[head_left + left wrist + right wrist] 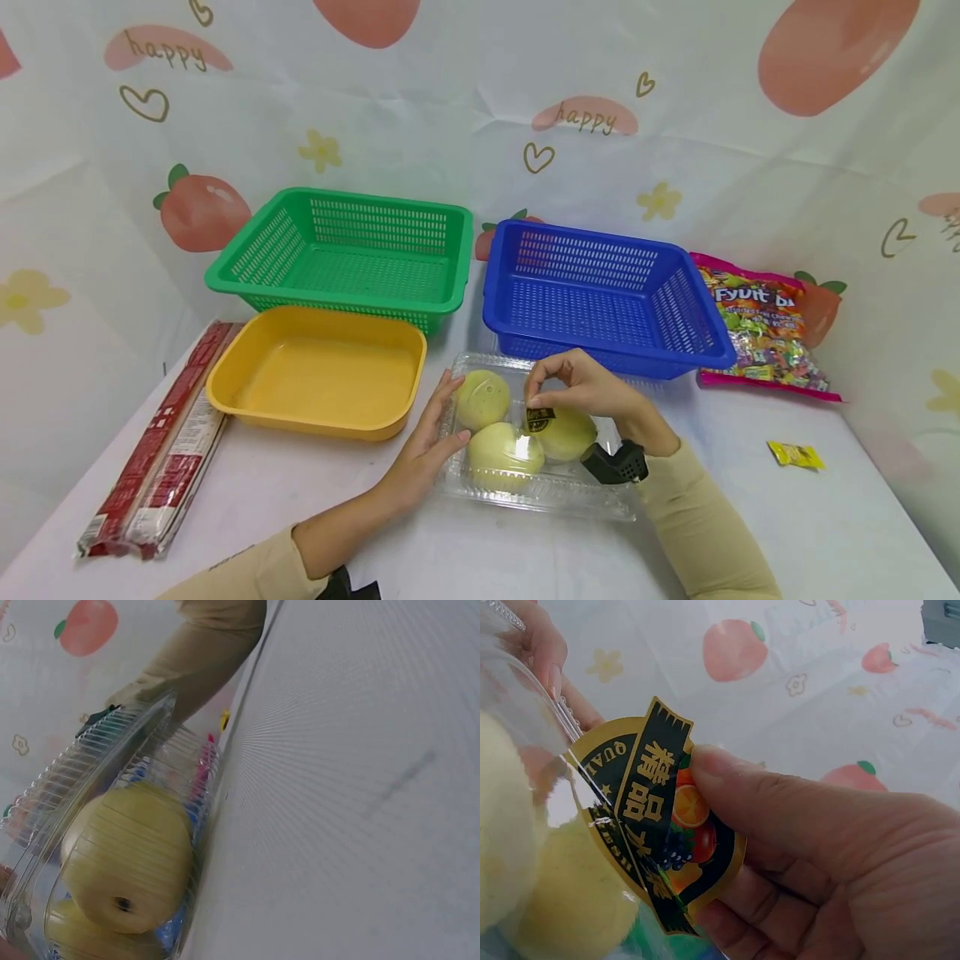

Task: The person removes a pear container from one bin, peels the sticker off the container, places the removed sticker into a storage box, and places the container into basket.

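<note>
On my head feed, I have the clear plastic clamshell box [551, 502] on the white table [360, 517], in front of the blue basket [592, 343] and to the right of the yellow tub [315, 379]. Inside it I count three pale yellow fruits [504, 454], probably pears, though glare on the plastic makes me unsure.

My right hand [592, 392] pinches the edge of a black-and-gold fruit label [641, 814] between thumb and curled fingers; the right wrist feed shows the label against the lid on its far side, but I can't tell how much of it sticks there. My left hand [429, 446] rests on the box's left edge, fingers extended, thumb spread toward the lid.

The green basket [367, 296] stands behind the tub, long red-and-white packets [168, 454] lie to its left, and a fruit-chews bag [768, 333] sits right of the blue basket.
</note>
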`<state>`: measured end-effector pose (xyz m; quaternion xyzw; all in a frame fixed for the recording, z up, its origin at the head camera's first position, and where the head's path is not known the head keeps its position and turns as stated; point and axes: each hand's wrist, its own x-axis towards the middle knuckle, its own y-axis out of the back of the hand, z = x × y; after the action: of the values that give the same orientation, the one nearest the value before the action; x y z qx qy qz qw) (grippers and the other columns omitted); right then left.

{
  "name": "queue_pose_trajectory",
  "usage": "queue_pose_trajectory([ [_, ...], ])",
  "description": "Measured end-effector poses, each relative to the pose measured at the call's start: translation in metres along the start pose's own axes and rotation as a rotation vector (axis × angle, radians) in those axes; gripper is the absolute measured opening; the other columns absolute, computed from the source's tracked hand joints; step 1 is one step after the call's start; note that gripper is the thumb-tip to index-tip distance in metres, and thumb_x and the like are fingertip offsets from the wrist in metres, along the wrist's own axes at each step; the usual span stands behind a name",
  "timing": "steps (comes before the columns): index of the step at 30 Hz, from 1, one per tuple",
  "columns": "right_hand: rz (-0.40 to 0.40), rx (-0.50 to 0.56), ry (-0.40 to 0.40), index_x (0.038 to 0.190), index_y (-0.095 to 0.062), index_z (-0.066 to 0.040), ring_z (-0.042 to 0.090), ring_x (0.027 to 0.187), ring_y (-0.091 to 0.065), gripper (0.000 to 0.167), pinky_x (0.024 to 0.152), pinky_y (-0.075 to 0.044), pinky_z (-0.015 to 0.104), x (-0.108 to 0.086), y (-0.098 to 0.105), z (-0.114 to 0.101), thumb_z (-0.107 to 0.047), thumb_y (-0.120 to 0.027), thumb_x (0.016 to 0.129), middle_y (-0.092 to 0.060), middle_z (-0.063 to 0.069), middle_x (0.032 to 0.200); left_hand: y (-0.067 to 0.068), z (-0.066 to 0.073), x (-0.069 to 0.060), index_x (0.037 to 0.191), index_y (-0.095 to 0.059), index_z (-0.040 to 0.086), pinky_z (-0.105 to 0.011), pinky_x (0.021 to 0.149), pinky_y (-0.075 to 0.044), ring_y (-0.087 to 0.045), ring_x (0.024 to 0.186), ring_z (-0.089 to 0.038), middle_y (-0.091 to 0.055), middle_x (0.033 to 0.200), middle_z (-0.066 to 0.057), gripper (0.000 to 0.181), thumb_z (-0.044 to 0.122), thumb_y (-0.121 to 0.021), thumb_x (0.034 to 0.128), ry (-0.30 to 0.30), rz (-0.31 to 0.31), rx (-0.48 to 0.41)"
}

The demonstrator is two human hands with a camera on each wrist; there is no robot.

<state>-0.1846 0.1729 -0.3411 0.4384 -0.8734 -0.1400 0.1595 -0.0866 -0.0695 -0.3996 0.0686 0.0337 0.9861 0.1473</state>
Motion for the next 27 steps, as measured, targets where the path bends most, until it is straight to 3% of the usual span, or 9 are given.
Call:
queue_pose_trajectory([
  [6, 0.006, 0.001, 0.082, 0.081, -0.063, 0.0, 0.008, 0.08, -0.061, 0.006, 0.084, -0.05, 0.026, 0.0006, -0.0002, 0.0036, 0.005, -0.062, 0.084, -0.065, 0.01, 0.079, -0.0003, 0.0004, -0.0003, 0.148, -0.018, 0.018, -0.057, 0.115, 0.001, 0.008, 0.145, -0.028, 0.007, 0.158, -0.006, 0.06, 0.01, -0.044, 0.0944, -0.005, 0.004, -0.005],
  [14, 0.04, 0.074, 0.125, 0.08, -0.062, 0.007, 0.014, 0.082, -0.063, 0.01, 0.084, -0.051, 0.025, -0.0013, -0.0002, 0.0075, -0.002, -0.065, 0.084, -0.068, -0.002, 0.082, -0.0007, -0.0009, -0.0005, 0.148, -0.02, 0.017, -0.056, 0.115, -0.001, 0.006, 0.145, -0.03, 0.006, 0.158, -0.008, 0.06, 0.008, -0.045, 0.0938, -0.021, 0.014, -0.007],
  [21, 0.054, 0.114, 0.126, 0.08, -0.066, -0.001, 0.013, 0.081, -0.063, 0.003, 0.079, -0.052, 0.024, -0.003, 0.0009, 0.009, -0.001, -0.066, 0.083, -0.069, -0.006, 0.083, -0.0004, -0.0006, 0.0006, 0.148, -0.02, 0.018, -0.056, 0.115, 0.0, 0.006, 0.145, -0.029, 0.005, 0.158, -0.007, 0.06, 0.009, -0.045, 0.094, -0.026, 0.011, -0.003],
  [27, 0.062, 0.125, 0.12, 0.08, -0.067, -0.004, 0.007, 0.079, -0.063, 0.017, 0.071, -0.053, 0.023, -0.0026, 0.001, 0.0082, 0.012, -0.062, 0.079, -0.069, 0.002, 0.081, -0.0003, -0.0004, 0.0, 0.148, -0.02, 0.017, -0.057, 0.115, 0.0, 0.006, 0.146, -0.029, 0.005, 0.158, -0.008, 0.06, 0.009, -0.045, 0.0937, -0.024, 0.016, -0.003],
])
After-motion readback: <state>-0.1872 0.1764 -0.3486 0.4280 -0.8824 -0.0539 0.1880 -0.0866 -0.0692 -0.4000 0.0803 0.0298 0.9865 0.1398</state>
